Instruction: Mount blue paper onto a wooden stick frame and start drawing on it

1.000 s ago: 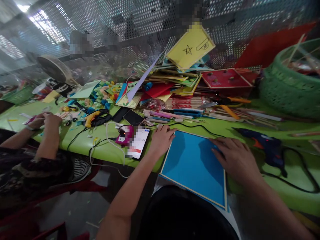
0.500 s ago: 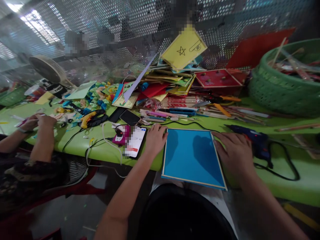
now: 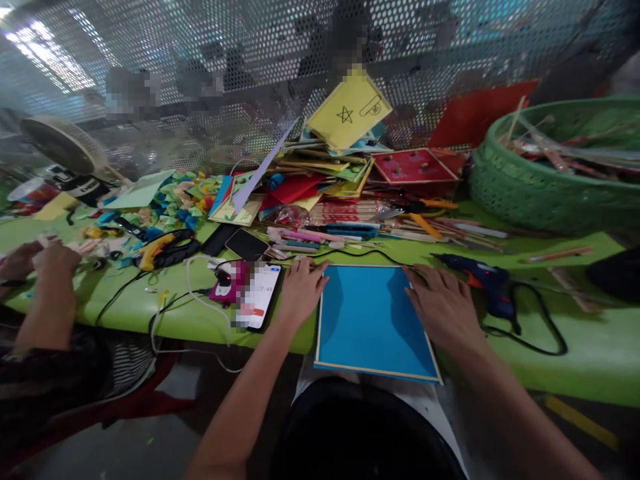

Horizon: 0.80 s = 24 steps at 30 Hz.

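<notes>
A square blue card (image 3: 373, 320), edged with thin pale wooden strips, lies in front of me, its near side jutting past the table edge. My left hand (image 3: 301, 288) rests at its upper left edge, fingers stretched out and fingertips touching the strip. On the other side, my right hand (image 3: 444, 301) lies palm down with its fingers spread over the upper right edge. Neither hand is wrapped around anything. Just right of my right hand lies a dark blue glue gun (image 3: 487, 283) with a black cord. Beside my left hand is a lit phone (image 3: 263, 300).
Pens (image 3: 320, 235), a dark phone (image 3: 247, 245) and a pile of coloured cards (image 3: 345, 170) lie behind the blue card. A green basket (image 3: 530, 193) stands at the right. At left, another person's hands (image 3: 55, 257) work near a yellow-black glue gun (image 3: 157, 252) and paper scraps (image 3: 183, 200).
The view has shifted, so most things sit further left in the picture. Both my hands stay at the blue card's upper edges, and a dark object has come into view at the far right.
</notes>
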Motion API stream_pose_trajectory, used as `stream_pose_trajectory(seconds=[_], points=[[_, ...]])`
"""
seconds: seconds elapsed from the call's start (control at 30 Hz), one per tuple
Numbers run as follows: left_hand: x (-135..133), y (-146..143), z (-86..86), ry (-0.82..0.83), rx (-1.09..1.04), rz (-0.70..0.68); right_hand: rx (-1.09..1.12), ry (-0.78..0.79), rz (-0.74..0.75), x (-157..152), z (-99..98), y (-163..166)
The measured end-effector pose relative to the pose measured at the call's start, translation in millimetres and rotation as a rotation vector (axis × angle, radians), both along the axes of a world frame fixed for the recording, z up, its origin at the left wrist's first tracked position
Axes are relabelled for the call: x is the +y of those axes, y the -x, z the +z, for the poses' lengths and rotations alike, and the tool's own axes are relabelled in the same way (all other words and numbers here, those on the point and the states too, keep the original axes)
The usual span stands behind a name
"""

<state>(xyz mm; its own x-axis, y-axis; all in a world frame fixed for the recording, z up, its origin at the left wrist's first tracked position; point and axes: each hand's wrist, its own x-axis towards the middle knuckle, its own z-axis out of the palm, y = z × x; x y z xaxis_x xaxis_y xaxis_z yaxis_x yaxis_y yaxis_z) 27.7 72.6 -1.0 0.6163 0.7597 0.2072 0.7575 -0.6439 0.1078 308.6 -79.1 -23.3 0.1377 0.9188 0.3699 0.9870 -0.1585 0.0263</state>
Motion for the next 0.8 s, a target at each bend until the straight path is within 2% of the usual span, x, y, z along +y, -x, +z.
stream_pose_trajectory(seconds=[0.07, 0.13, 0.23, 0.3, 0.37, 0.47, 0.53, 0.63, 0.7, 0.8], points=[[1.2, 0.2, -0.8, -0.012, 0.018, 0.007, 0.018, -0.016, -0.01, 1.8, 1.6, 3.2], [3.0, 1.4, -2.3, -0.027, 0.012, 0.007, 0.048, -0.101, -0.013, 0.2, 9.8, 4.7], [9.5, 4.4, -7.2, -0.065, -0.043, -0.013, 0.1, -0.383, -0.021, -14.1, 29.6, -6.7], [16.3, 5.9, -12.6, -0.085, -0.079, -0.038, 0.142, -0.61, -0.08, -34.3, 41.0, -28.2], [22.4, 6.1, -18.2, -0.094, -0.067, -0.03, 0.234, -0.792, -0.205, -60.6, 46.8, -61.8], [26.9, 4.6, -23.8, -0.087, -0.054, -0.045, 0.51, -0.98, -0.513, -96.1, 46.6, -128.2], [28.1, 3.3, -25.2, -0.094, -0.064, -0.053, 0.63, -0.995, -0.575, -107.0, 45.2, -174.2], [30.3, 2.6, -24.7, -0.106, -0.103, -0.068, 0.78, -0.943, -0.549, -101.1, 46.8, -228.0], [32.0, 3.5, -23.6, -0.105, -0.141, -0.079, 0.845, -0.914, -0.492, -88.6, 49.8, -248.6], [33.2, 5.6, -22.2, -0.11, -0.196, -0.085, 0.915, -0.893, -0.413, -69.9, 54.6, -259.6]])
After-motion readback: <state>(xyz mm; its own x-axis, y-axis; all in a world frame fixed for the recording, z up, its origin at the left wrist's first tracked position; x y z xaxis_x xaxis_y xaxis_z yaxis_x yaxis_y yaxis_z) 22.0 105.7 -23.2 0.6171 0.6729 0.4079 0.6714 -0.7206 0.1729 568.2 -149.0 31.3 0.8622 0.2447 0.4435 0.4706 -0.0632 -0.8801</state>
